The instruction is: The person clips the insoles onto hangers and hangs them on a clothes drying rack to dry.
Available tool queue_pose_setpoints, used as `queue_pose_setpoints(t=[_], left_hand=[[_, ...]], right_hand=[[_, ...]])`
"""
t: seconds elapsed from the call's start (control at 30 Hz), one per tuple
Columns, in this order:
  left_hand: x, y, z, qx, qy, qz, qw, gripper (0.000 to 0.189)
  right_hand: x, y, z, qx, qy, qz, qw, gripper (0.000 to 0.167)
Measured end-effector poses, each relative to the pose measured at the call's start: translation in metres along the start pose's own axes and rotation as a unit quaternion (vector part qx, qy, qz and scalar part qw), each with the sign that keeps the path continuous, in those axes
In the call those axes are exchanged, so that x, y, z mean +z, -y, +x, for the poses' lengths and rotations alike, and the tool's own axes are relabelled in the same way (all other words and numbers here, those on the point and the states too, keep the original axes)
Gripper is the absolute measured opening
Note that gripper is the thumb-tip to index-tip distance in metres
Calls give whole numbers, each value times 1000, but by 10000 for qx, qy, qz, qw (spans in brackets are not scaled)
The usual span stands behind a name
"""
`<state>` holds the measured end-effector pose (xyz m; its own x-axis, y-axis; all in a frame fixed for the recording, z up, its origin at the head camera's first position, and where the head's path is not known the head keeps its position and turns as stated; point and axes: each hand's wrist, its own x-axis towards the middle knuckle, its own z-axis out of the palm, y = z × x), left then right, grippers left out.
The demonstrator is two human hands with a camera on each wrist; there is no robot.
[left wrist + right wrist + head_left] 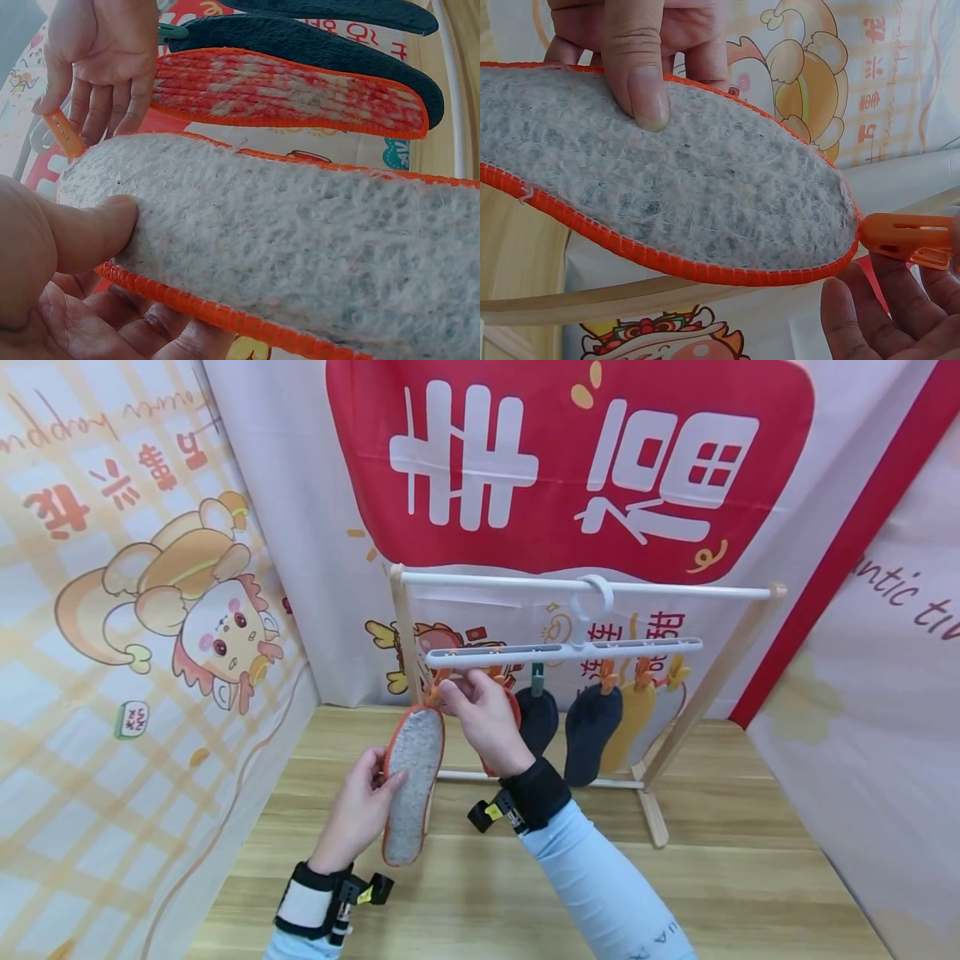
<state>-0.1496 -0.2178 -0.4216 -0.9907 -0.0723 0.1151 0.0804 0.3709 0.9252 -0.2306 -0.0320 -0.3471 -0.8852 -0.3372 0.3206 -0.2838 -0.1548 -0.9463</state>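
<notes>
A grey felt insole (414,785) with orange edging hangs upright at the left end of the white hanger (495,653). My left hand (362,802) pinches its side edge, the thumb lying on the fuzzy grey face and the fingers behind. At the insole's upper tip is an orange clip (907,234). My right hand (487,714) pinches that clip by its handle end; in the left wrist view its thumb (46,105) meets the clip and the other fingers hang beside it. Behind it hangs a red-and-white insole (292,94), partly hidden by my right hand in the head view.
Dark insoles (594,727), a yellow insole (630,727) and a pale insole (663,718) hang from other clips to the right. The hanger hooks over a white rod (675,589) on a wooden stand (712,677), which rests on a wood-grain table (600,877).
</notes>
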Motion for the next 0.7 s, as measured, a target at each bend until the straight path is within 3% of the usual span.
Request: queue_pose_setpoints(t=[0.4,0.7], left_hand=[[2,1,-3,-64,7,53,10000,26],[2,2,-5,-22,-56,244,9997,26]], right_hand=[[-3,-2,-3,-87,-58,23,9999,35],[-2,0,-5,-177,-332,-15,9993,32]])
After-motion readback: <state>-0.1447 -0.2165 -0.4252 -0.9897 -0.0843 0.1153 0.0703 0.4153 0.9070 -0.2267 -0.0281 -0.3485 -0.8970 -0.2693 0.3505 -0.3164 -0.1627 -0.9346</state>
